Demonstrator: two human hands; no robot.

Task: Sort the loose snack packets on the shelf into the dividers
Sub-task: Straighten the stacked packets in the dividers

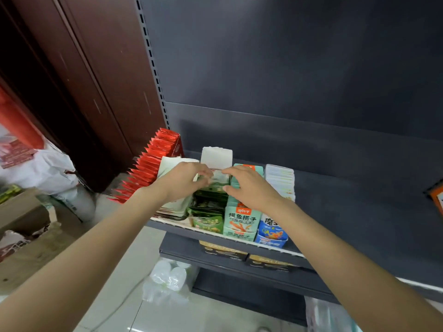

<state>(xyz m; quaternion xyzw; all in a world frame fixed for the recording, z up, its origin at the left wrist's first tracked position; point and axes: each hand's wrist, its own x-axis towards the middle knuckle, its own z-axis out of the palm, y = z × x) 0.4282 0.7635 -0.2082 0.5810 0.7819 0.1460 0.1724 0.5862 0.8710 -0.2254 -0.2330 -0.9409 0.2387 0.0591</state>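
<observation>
Rows of snack packets stand in lanes on a dark shelf: red packets at the left, pale green ones, dark green packets in the middle, a mint box and a blue-white box. Both my hands meet over the back of the dark green row. My left hand pinches a green packet at its top edge with curled fingers. From the right, my right hand grips the same packet, with its thumb on the near side.
A tall white divider card stands behind the green row. White packets fill the rightmost lane. An orange packet lies at the far right of the shelf. Black boxes sit on the lower shelf. Cardboard boxes and bags crowd the floor at left.
</observation>
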